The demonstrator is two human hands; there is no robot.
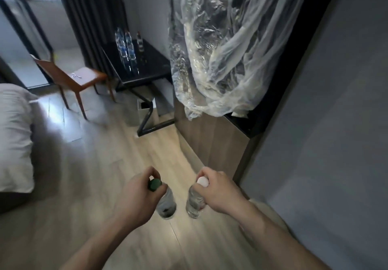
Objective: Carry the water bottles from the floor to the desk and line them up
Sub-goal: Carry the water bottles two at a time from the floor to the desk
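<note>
Left hand [134,196] has its fingers wrapped round the neck of a green-capped bottle [167,203], and right beside it the right hand [220,192] grips a white-capped bottle [195,202] the same way, both hanging over the wooden floor [94,175]. Way out ahead of the hands there's a black desk [151,63] with a few bottles [127,49] already standing on it. A wooden chair [77,78] sits left of the desk, and crinkly plastic sheeting [226,49] is off to the right.
</note>
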